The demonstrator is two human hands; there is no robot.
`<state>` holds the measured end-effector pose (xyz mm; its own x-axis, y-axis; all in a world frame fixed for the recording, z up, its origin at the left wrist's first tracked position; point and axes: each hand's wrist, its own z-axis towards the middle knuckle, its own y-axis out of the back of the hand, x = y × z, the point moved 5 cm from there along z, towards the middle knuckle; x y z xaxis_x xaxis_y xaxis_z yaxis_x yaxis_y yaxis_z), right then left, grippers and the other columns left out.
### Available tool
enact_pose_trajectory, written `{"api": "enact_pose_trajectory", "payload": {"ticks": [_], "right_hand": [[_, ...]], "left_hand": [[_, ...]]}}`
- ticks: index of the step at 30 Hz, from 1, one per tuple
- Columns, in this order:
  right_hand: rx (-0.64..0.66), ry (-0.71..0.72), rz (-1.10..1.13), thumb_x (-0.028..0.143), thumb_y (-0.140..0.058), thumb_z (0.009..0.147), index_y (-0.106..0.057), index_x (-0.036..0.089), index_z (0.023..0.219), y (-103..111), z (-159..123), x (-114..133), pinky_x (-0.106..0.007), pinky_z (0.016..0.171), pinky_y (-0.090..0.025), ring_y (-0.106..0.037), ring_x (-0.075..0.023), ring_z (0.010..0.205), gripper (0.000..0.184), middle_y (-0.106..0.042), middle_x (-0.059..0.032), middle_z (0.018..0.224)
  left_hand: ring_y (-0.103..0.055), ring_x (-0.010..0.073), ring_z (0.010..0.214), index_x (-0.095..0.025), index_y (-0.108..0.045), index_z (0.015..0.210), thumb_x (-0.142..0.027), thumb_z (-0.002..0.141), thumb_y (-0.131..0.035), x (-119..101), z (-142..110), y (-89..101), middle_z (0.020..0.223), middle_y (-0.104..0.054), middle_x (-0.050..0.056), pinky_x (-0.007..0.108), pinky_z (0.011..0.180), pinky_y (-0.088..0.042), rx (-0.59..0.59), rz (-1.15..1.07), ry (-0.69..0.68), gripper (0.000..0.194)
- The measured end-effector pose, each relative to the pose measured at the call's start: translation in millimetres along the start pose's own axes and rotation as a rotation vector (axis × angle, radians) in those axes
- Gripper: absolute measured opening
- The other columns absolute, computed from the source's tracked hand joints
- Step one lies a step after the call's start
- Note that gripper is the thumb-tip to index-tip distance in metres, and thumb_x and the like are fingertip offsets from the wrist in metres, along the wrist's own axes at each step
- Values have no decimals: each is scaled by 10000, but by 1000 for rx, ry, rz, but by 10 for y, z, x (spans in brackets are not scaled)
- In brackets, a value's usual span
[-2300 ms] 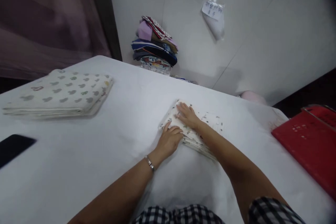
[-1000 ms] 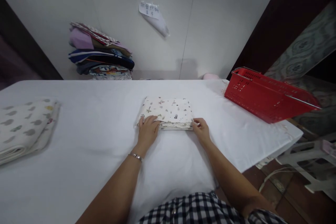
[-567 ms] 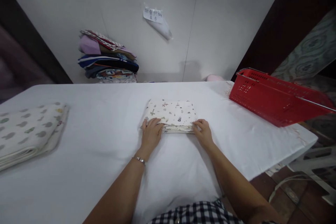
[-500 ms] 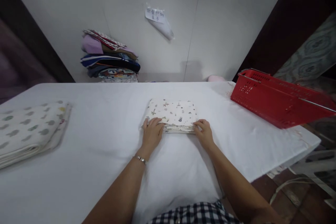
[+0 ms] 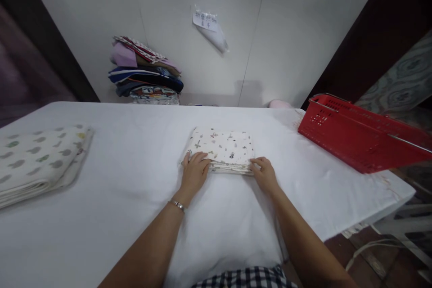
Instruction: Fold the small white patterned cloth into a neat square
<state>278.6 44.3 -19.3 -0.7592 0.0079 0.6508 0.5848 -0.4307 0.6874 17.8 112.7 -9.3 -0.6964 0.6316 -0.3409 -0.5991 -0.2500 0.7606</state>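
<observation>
A folded white cloth (image 5: 222, 144) with small printed figures lies on the table in front of me, its layered edge facing my body. At its near left corner is my left hand (image 5: 195, 171), fingers curled over the top layer and thumb at the front edge. My right hand (image 5: 263, 173) pinches the near right corner between thumb and fingers. The undersides of both corners are hidden by my fingers. Off to the left rests a larger folded cloth (image 5: 40, 157) with grey, green and yellow spots, apart from both hands.
A white cover drapes the table (image 5: 135, 144). Toward its right end stands a red plastic basket (image 5: 357, 135) with metal handles. Behind the far edge, a stack of folded fabrics (image 5: 146, 72) is against the wall, where a paper sign (image 5: 205, 21) hangs.
The view has shifted slightly, so the background and basket sit a little differently in the picture. Both hands stay at the same corners of the folded cloth, with almost no movement.
</observation>
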Motion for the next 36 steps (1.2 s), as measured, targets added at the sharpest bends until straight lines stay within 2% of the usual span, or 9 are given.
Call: {"api": "enact_pose_trajectory", "payload": {"ticks": [4, 7, 10, 13, 19, 23, 28, 31, 36], "right_hand": [[79, -13, -53, 349, -539, 795, -680, 236, 1008, 5, 31, -38, -339, 804, -431, -512, -215, 931, 280, -570, -59, 974], [143, -17, -91, 325, -542, 790, -683, 248, 1010, 14, 99, 4, -324, 773, -438, -527, -207, 894, 273, -578, -57, 951], [202, 25, -144, 281, -520, 803, -710, 245, 897, 31, 181, 74, -301, 735, -425, -541, -192, 821, 214, -599, -48, 850], [308, 92, -194, 255, -469, 835, -706, 238, 787, 34, 232, 128, -270, 688, -402, -547, -171, 754, 243, -605, -33, 773], [412, 143, -243, 292, -519, 824, -698, 244, 948, 75, 275, 151, -261, 719, -396, -560, -178, 826, 223, -633, -36, 848], [471, 130, -270, 268, -542, 802, -702, 219, 911, 65, 329, 164, -260, 707, -403, -573, -170, 787, 199, -649, -41, 876], [483, 165, -271, 217, -496, 830, -697, 199, 790, 88, 422, 231, -256, 729, -408, -587, -164, 795, 205, -666, -37, 856], [432, 190, -277, 213, -460, 862, -686, 201, 821, 136, 453, 251, -256, 736, -412, -588, -162, 820, 230, -668, -37, 886], [407, 309, -344, 239, -425, 900, -673, 227, 905, 158, 393, 212, -280, 754, -416, -577, -175, 864, 248, -660, -38, 917]], "left_hand": [[-514, 206, 1120, -258, -661, 888, -226, 870, -436, 7, 2, -6, 1124, -630, 24, 502, 1074, -202, 0, -1, -3, 227], [-514, 207, 1120, -259, -662, 892, -225, 869, -438, 13, 3, -4, 1125, -629, 27, 502, 1069, -208, -2, 3, -6, 228], [-512, 209, 1123, -257, -663, 893, -230, 870, -437, 13, 5, -3, 1128, -629, 29, 504, 1067, -211, 4, 6, -9, 229], [-511, 210, 1125, -257, -664, 894, -234, 876, -429, 15, 6, -6, 1129, -629, 28, 509, 1065, -209, 13, 7, -9, 237], [-514, 212, 1120, -260, -667, 897, -222, 867, -434, 28, 3, -24, 1123, -632, 30, 510, 1066, -208, 9, 3, -5, 238], [-510, 211, 1125, -255, -664, 898, -218, 868, -430, 20, 3, -27, 1130, -629, 29, 508, 1067, -204, 16, 11, -8, 239], [-511, 212, 1125, -260, -667, 904, -229, 873, -420, 20, 6, -12, 1133, -629, 32, 507, 1064, -211, 16, 3, -9, 251], [-516, 218, 1118, -264, -669, 906, -237, 873, -420, 30, 7, -16, 1130, -630, 39, 513, 1063, -210, 9, -4, -14, 253], [-514, 208, 1117, -260, -664, 902, -217, 870, -422, 19, 6, -18, 1131, -628, 38, 504, 1065, -217, 15, -9, -6, 247]]}}
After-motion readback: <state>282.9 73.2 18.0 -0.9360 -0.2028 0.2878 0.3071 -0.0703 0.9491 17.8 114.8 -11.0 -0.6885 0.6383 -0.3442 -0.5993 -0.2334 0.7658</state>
